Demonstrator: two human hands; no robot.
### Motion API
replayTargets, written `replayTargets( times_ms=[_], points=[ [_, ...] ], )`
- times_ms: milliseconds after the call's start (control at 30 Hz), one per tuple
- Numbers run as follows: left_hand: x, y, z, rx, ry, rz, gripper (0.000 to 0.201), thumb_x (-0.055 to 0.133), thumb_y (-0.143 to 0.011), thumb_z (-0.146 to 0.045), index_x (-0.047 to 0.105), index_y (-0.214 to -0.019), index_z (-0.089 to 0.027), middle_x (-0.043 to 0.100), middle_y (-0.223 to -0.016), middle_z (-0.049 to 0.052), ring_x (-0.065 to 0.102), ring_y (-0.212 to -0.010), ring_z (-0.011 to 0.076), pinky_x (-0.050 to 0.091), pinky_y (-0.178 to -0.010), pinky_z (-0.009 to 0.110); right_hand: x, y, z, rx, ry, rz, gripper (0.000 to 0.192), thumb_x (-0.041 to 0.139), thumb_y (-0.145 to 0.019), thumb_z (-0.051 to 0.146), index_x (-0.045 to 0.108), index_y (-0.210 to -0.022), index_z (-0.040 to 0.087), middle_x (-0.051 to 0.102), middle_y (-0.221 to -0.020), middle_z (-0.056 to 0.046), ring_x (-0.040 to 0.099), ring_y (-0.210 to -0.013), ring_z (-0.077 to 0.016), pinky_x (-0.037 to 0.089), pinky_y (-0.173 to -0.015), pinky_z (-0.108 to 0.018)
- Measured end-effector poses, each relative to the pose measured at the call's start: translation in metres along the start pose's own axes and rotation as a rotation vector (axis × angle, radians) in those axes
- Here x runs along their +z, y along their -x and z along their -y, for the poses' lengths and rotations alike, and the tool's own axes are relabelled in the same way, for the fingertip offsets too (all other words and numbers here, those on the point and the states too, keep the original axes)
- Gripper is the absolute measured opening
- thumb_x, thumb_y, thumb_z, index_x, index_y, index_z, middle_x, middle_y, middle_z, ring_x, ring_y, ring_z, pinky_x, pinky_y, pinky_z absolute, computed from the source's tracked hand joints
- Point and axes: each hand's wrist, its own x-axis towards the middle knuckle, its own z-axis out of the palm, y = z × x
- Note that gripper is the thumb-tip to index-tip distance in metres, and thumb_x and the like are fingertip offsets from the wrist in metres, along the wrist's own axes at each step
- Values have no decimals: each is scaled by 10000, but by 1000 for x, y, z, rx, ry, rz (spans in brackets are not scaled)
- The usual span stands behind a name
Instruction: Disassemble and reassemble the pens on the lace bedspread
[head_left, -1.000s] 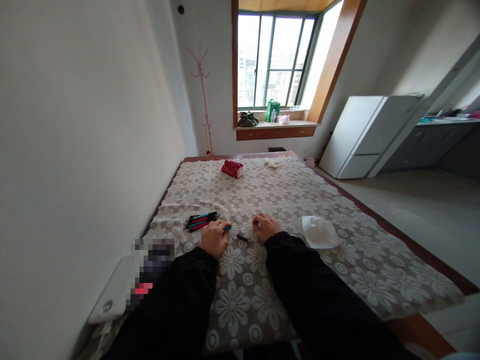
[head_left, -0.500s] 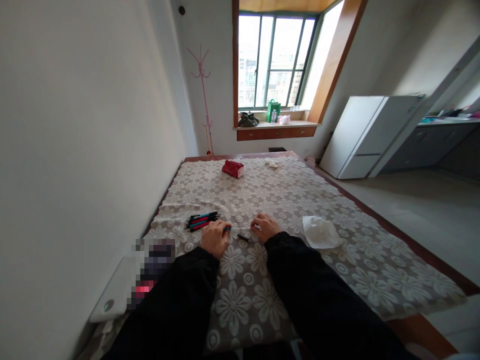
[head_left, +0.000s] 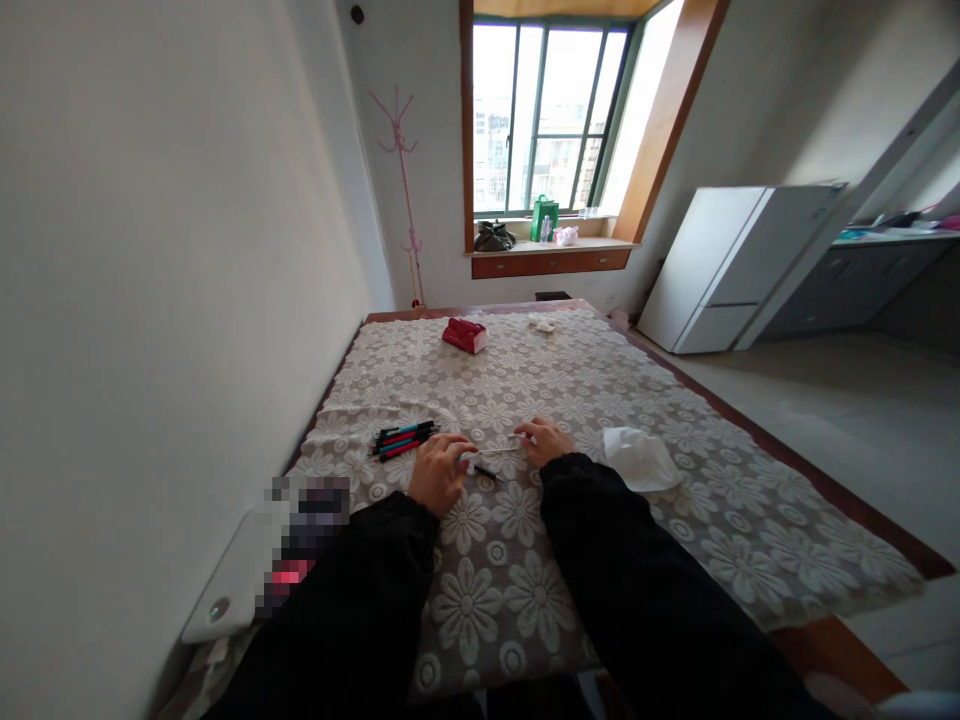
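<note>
A thin white stick (head_left: 497, 451), perhaps a pen refill, spans the gap between my two hands. My left hand (head_left: 438, 474) is closed, thumb and fingers pinched at the stick's left end. At the other end, the fingers of my right hand (head_left: 546, 441) are drawn together, with a small whitish tip by them; what they pinch is too small to make out. A short black pen part (head_left: 486, 472) lies on the cloth just right of my left fingers. Several pens (head_left: 403, 440) in black, red and teal lie bundled beyond my left hand.
A floral tablecloth (head_left: 469, 597) covers the table. Crumpled white paper (head_left: 640, 460) rests right of my right hand. A red packet (head_left: 464, 336) and a small white item (head_left: 541, 324) sit toward the far end. The wall (head_left: 187, 300) runs close along the left side.
My right hand has shifted right and slightly away from me, so more of the white stick shows. A teal bit at my left fingertips no longer shows.
</note>
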Motion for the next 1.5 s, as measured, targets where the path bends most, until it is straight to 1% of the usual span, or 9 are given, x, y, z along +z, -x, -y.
replayTargets(
  times_ms=[100, 233, 533, 667, 800, 933, 1000, 1233, 1500],
  points=[
    [1, 1, -3, 117, 20, 39, 297, 545, -855, -194, 657, -1107, -306, 588, -1221, 28, 456, -1193, 233, 331, -1040, 427, 2, -1, -2, -5, 3, 7, 290, 547, -835, 165, 690, -1075, 242, 631, -964, -45, 584, -969, -198, 418, -873, -278],
    [3, 2, -5, 155, 16, 81, 256, 606, -817, -210, 693, -1034, -313, 590, -1232, 20, 435, -1208, 254, 319, -1052, 457, 2, -1, 1, -29, -16, -20, 351, 540, -841, 152, 647, -1163, 241, 635, -1005, -56, 583, -986, -195, 420, -888, -278],
    [0, 2, -7, 115, 68, 83, 160, 644, -762, -192, 716, -876, -279, 639, -1119, 22, 493, -1130, 239, 344, -1033, 440, 4, -2, 4, -9, 0, -36, 98, 604, -815, 204, 690, -862, 215, 634, -935, -49, 572, -945, -195, 414, -848, -284],
    [-2, 2, -10, 112, 66, 88, 157, 648, -744, -194, 711, -866, -271, 641, -1116, 25, 488, -1143, 246, 339, -1042, 450, 6, -2, 7, -27, -36, -120, 70, 580, -816, 172, 643, -820, 202, 631, -895, -45, 569, -886, -183, 421, -789, -272],
    [-2, 1, -10, 109, 61, 92, 124, 655, -751, -236, 714, -856, -262, 643, -1115, 35, 480, -1148, 253, 337, -1040, 462, 9, 4, 19, -158, -155, -191, 130, 529, -833, 136, 612, -915, 194, 627, -839, -27, 567, -786, -156, 432, -731, -254],
    [0, 0, -6, 149, 44, 106, 152, 631, -808, -363, 720, -891, -272, 646, -1117, 37, 489, -1127, 247, 335, -1037, 465, 11, 12, 36, -443, -187, -133, 204, 514, -842, 114, 646, -963, 211, 634, -852, -29, 573, -832, -162, 438, -781, -268],
    [1, -1, -4, 179, 33, 110, 170, 633, -813, -372, 720, -935, -290, 645, -1128, 33, 490, -1122, 245, 336, -1033, 464, 11, 15, 41, -510, -179, -93, 179, 523, -849, 125, 659, -924, 213, 642, -851, -29, 576, -836, -166, 438, -780, -271],
    [0, 0, -6, 178, 34, 145, 124, 654, -793, -311, 706, -904, -294, 640, -1135, 12, 483, -1131, 248, 359, -1011, 441, 8, 18, 47, -520, -179, -57, 120, 562, -847, 150, 630, -933, 198, 651, -834, -20, 574, -811, -159, 437, -755, -259],
    [1, -1, -6, 131, 92, 128, 135, 680, -748, -278, 702, -881, -275, 649, -1100, 26, 507, -1092, 243, 380, -995, 418, 8, 21, 49, -542, -158, -43, 171, 543, -845, 131, 673, -916, 216, 631, -859, -26, 571, -824, -155, 433, -757, -249]
  ],
)
